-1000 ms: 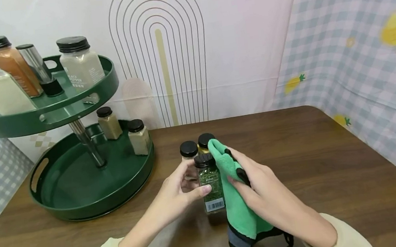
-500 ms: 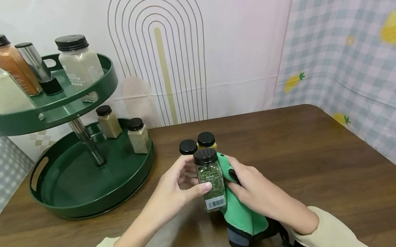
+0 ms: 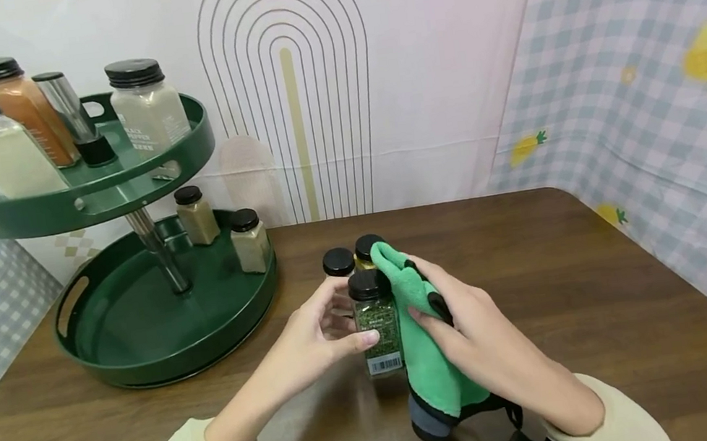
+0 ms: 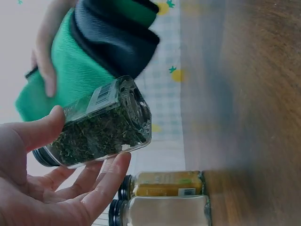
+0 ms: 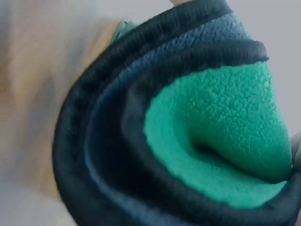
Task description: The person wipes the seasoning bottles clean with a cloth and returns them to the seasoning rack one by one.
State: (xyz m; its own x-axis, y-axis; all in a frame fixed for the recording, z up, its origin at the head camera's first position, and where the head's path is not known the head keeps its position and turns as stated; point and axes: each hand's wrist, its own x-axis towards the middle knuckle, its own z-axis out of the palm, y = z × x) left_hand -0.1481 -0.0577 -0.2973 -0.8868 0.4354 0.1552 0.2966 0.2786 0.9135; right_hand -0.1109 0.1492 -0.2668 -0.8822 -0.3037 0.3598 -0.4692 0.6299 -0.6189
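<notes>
Left hand (image 3: 308, 340): grips herb jar (image 3: 379, 316).
Right hand (image 3: 470, 320): holds green cloth (image 3: 432, 368) just beside jar.
Table (image 3: 598, 294): white jar (image 4: 167, 212), yellow jar (image 4: 164, 183) behind.

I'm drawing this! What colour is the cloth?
The cloth is green one side, dark blue-grey the other, with black edging; best in the right wrist view.

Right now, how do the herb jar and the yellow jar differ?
The herb jar looks dark green inside; the yellow jar looks yellow. The herb jar is held in the left hand, off the table; the yellow jar stands on it. Both are black-lidded.
</notes>
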